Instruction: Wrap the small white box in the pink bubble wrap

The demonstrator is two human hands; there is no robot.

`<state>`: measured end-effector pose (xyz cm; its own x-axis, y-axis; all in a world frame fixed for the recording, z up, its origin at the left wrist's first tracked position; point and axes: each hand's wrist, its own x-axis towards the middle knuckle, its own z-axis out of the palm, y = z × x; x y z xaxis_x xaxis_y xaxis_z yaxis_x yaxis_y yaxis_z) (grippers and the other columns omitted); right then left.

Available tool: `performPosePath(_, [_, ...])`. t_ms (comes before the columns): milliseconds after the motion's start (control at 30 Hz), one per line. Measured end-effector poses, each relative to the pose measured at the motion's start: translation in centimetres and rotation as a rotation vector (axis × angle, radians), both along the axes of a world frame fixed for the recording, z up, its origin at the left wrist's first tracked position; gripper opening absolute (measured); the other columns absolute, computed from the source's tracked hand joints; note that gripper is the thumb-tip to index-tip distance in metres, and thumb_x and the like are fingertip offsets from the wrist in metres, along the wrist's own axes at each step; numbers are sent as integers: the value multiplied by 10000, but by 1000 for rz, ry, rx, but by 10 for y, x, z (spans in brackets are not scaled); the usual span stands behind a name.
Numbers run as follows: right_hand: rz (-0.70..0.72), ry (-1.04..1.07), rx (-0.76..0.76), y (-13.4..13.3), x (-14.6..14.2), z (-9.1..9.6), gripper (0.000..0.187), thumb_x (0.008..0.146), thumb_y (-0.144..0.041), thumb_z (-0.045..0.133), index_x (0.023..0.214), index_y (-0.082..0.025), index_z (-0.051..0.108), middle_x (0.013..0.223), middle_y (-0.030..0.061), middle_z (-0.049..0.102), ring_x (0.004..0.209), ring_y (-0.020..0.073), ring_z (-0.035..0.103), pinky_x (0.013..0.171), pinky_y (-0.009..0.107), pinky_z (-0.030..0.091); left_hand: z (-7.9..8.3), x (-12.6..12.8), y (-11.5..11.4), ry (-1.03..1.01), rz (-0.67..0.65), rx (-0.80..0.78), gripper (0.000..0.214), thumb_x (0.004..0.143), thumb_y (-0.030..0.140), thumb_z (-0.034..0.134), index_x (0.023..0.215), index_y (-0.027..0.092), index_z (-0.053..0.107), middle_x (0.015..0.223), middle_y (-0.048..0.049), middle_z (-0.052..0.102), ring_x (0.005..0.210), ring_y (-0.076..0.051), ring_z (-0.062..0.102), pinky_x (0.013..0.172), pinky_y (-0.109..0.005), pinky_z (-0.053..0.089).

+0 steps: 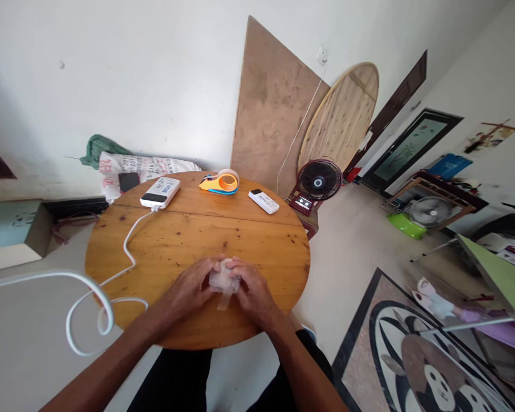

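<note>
Both hands meet near the front edge of the round wooden table (189, 237). Between them is a small whitish packet wrapped in clear plastic (224, 278). A strip of clear tape (224, 301) hangs from its near side. My left hand (196, 280) grips the packet from the left, fingers curled at its far edge. On the other side my right hand (253, 289) closes round it, fingertips resting on top. What is inside the plastic cannot be made out.
At the table's back stand a white power bank (161, 192) with a cable (126, 243), an orange-and-blue tape dispenser (218, 182) and a small white device with a dark end (264, 201). Beyond the right edge is a dark fan (320, 180); boards lean on the wall.
</note>
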<state>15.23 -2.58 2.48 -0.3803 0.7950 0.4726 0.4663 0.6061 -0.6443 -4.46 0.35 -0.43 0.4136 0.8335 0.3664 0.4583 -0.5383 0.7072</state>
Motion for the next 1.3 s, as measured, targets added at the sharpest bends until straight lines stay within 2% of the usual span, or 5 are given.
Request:
performPosePath(200, [-23,201,-477,14,5,11,158,869,-291,511,954,-190,597,862,1,637,762,136,587,684,239,478,30,9,-6,-53,97,-324,247,821,410,484,863,186,580,781,-14,668,725,-195,613,661,-295,469])
performPosePath(367, [-6,363,-602,16,2,6,317,836,-378,574,1093,-192,587,951,22,644,842,158,595,736,263,490,28,17,5,-233,83,-424,302,818,420,503,925,168,630,868,-41,692,786,-216,620,706,-309,470])
performPosePath(500, [22,344,-614,13,0,5,563,703,-322,733,1220,-240,527,1097,17,626,957,179,588,813,285,485,25,20,8,-436,31,-530,337,796,411,555,996,146,615,974,-74,692,886,-235,629,795,-338,485])
performPosePath(767, [6,401,-658,21,-1,2,480,705,-285,723,1157,-233,570,1062,11,640,967,182,591,820,282,483,28,15,5,-567,-172,-651,504,732,337,696,1181,168,539,1167,-96,634,1049,-242,590,903,-349,465])
performPosePath(1300, [4,333,-608,20,4,-4,417,755,-334,678,1152,-240,593,930,9,661,820,160,612,757,271,485,20,18,4,-595,-114,-660,336,738,385,675,995,177,621,884,-25,687,838,-189,621,762,-304,494])
